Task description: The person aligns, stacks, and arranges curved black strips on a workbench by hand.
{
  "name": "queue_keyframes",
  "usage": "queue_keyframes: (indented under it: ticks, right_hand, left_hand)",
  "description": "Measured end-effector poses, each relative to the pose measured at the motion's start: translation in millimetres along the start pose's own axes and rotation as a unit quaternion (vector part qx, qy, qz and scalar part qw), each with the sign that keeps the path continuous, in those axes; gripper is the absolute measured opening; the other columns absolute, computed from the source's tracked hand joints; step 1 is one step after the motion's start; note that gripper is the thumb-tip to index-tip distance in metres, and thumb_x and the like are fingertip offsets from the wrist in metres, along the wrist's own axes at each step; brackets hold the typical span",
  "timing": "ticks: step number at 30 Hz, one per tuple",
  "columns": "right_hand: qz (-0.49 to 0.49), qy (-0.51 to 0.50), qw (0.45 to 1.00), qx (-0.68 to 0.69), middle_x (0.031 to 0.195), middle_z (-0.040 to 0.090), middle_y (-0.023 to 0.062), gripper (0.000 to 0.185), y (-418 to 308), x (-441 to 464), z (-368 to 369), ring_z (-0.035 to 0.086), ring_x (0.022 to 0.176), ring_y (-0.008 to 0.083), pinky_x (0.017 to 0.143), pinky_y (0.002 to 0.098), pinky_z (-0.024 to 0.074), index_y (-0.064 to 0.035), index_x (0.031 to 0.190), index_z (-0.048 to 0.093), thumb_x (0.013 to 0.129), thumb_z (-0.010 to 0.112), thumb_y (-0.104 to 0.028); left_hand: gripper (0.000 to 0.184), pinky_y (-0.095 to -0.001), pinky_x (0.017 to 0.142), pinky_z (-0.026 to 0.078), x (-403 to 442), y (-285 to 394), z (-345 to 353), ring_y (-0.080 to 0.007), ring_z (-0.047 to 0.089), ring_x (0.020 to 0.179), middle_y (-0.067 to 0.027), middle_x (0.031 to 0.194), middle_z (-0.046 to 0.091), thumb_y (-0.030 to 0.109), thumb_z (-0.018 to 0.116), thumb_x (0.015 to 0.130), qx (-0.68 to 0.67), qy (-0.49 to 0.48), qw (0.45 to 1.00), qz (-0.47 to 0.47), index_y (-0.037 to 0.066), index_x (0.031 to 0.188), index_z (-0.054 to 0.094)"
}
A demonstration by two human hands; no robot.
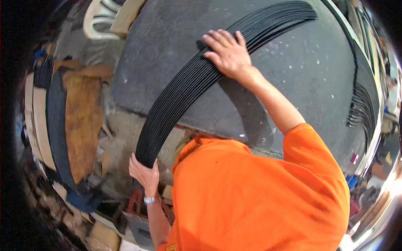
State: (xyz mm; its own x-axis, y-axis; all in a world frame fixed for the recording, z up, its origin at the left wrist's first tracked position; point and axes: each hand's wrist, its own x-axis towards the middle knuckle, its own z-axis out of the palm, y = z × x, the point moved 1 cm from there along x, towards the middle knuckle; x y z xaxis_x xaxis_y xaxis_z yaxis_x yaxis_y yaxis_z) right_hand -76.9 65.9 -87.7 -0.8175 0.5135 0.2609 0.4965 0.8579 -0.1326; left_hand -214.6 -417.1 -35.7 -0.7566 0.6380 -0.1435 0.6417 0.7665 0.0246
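A wide bundle of long, thin black strips (178,92) lies side by side in a curve across the dark table. Its near end hangs past the table edge, where my left hand (144,173), with a metal watch (151,200) on the wrist, is wrapped around it. My right hand (229,54) rests palm down on the bundle farther up, fingers spread. The strips' far end (307,10) fans out slightly near the top of the view. What the strips are made of, I cannot tell.
The dark tabletop (301,92) has pale specks. More black strips (364,100) lie along its right edge. A white plastic chair (98,21) stands at the upper left. Below it, a worn brown board (83,125) sits beside dark material. Clutter covers the floor at lower left.
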Motion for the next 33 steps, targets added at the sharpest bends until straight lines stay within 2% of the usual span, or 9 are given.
queue_keyframes:
  ticks: [5, 10, 15, 17, 18, 21, 23, 25, 33]
  right_hand:
    - [0.009, -0.010, 0.999, 0.033, 0.153, 0.048, 0.0067, 0.061, 0, 0, -8, 0.038, 0.145, 0.0271, 0.119, 0.0614, 0.0213, -0.0197, 0.149, 0.049, 0.102, 0.041, -0.058]
    - [0.006, 0.035, 0.996, 0.077, 0.147, 0.052, 0.0074, 0.059, 2, -1, -8, 0.041, 0.142, 0.0271, 0.118, 0.0621, 0.0223, -0.0170, 0.143, 0.054, 0.101, 0.044, -0.057]
    - [0.004, 0.057, 0.993, 0.104, 0.144, 0.055, 0.0084, 0.057, 4, -2, -7, 0.045, 0.138, 0.0272, 0.118, 0.0618, 0.0223, -0.0145, 0.140, 0.057, 0.099, 0.050, -0.053]
    - [0.009, 0.019, 0.995, 0.102, 0.150, 0.050, 0.0077, 0.059, 4, -2, -6, 0.041, 0.143, 0.0267, 0.120, 0.0616, 0.0171, -0.0177, 0.146, 0.051, 0.103, 0.040, -0.056]
    - [0.009, 0.015, 0.994, 0.111, 0.150, 0.049, 0.0083, 0.058, 5, -2, -8, 0.041, 0.143, 0.0270, 0.120, 0.0613, 0.0162, -0.0170, 0.146, 0.051, 0.103, 0.041, -0.055]
    - [0.011, 0.006, 0.994, 0.111, 0.152, 0.048, 0.0082, 0.060, 5, -3, -8, 0.039, 0.144, 0.0271, 0.121, 0.0604, 0.0157, -0.0165, 0.148, 0.049, 0.103, 0.039, -0.055]
    - [0.015, -0.003, 0.994, 0.112, 0.153, 0.047, 0.0084, 0.061, 4, -3, -9, 0.037, 0.145, 0.0269, 0.121, 0.0604, 0.0148, -0.0159, 0.148, 0.048, 0.104, 0.038, -0.056]
    - [0.013, 0.033, 0.992, 0.122, 0.149, 0.050, 0.0095, 0.060, 4, -3, -6, 0.040, 0.144, 0.0277, 0.120, 0.0620, 0.0174, -0.0135, 0.144, 0.053, 0.100, 0.047, -0.054]
    - [0.014, 0.024, 0.991, 0.129, 0.151, 0.048, 0.0100, 0.061, 4, -5, -2, 0.036, 0.146, 0.0274, 0.121, 0.0618, 0.0155, -0.0139, 0.145, 0.052, 0.101, 0.046, -0.055]
  left_hand:
    - [0.097, -0.0581, 0.115, 0.026, 2, -1, 6, -0.0440, 0.032, 0.142, -0.0270, 0.152, 0.036, 0.039, 0.080, 0.084, -0.004, -0.025, 0.999, -0.020, 0.000, 0.155, 0.026]
    - [0.102, -0.0619, 0.118, 0.022, 0, 2, 6, -0.0401, 0.027, 0.146, -0.0211, 0.157, 0.028, 0.043, 0.077, 0.087, 0.017, -0.048, 0.998, -0.035, 0.008, 0.160, 0.014]
    - [0.104, -0.0612, 0.119, 0.023, -4, -5, 12, -0.0394, 0.026, 0.147, -0.0182, 0.159, 0.027, 0.046, 0.077, 0.087, 0.055, -0.061, 0.995, -0.053, 0.011, 0.161, 0.012]
    - [0.105, -0.0606, 0.120, 0.024, -3, 3, 8, -0.0393, 0.027, 0.148, -0.0180, 0.159, 0.027, 0.047, 0.076, 0.087, 0.061, -0.065, 0.994, -0.066, 0.012, 0.161, 0.010]
    - [0.106, -0.0598, 0.120, 0.025, -2, 7, 5, -0.0392, 0.028, 0.147, -0.0180, 0.160, 0.026, 0.049, 0.076, 0.087, 0.062, -0.080, 0.991, -0.082, 0.011, 0.162, 0.010]
    - [0.106, -0.0595, 0.120, 0.025, 0, 13, 2, -0.0394, 0.028, 0.148, -0.0180, 0.159, 0.027, 0.048, 0.077, 0.086, 0.070, -0.090, 0.988, -0.101, 0.011, 0.161, 0.012]
    - [0.106, -0.0589, 0.118, 0.027, -4, 4, 10, -0.0388, 0.030, 0.146, -0.0179, 0.158, 0.030, 0.043, 0.080, 0.084, 0.077, -0.055, 0.993, -0.067, 0.010, 0.161, 0.014]
    - [0.107, -0.0586, 0.117, 0.029, -5, 2, 11, -0.0383, 0.032, 0.145, -0.0178, 0.157, 0.032, 0.040, 0.082, 0.083, 0.076, -0.037, 0.996, -0.040, 0.010, 0.161, 0.015]
    - [0.107, -0.0558, 0.116, 0.032, -3, 7, 9, -0.0371, 0.033, 0.143, -0.0171, 0.155, 0.033, 0.038, 0.084, 0.081, 0.090, -0.045, 0.993, -0.056, 0.010, 0.160, 0.017]
